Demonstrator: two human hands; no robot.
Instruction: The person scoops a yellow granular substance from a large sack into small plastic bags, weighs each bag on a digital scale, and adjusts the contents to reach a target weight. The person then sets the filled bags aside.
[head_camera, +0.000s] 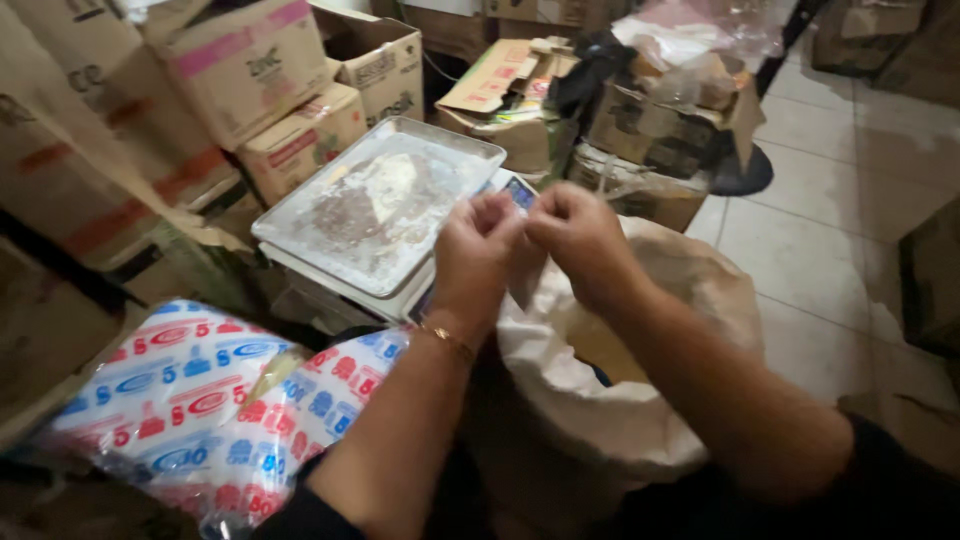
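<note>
Where the big open sack (640, 400) stands at the middle of the view, its pale, woven-looking rim is rolled down into a thick soft collar, and inside it a yellowish-tan mass shows, too blurred to tell whether it is grain or powder. Just behind the sack, toward the cardboard stacks, sits a weighing scale (350, 285) topped by a shallow rectangular metal tray (375, 205), dull and dusted with whitish and brownish residue. Beside the sack, on the left hand's side, lie glossy plastic packs (190, 400) printed in red, blue and white, crinkled and catching the light. Beyond the scale, brown cardboard boxes (270, 90) lean on one another, some with flaps torn open, and another open carton (660, 120) behind the sack holds crumpled clear plastic and paper. On the far side of the sack, away from the packs, the floor is pale square tile (820, 230). Above the sack's mouth the two hands meet: the left hand (472, 250), with a thin gold-coloured bracelet (447, 340) at the wrist, has its fingers curled in and pinched together, and the right hand (577, 235) is likewise curled, its fingertips touching those of the left. Something small and thin, perhaps clear plastic, seems to be pinched between them, but the blur hides what it is, so whether they truly grip a thing cannot be told.
</note>
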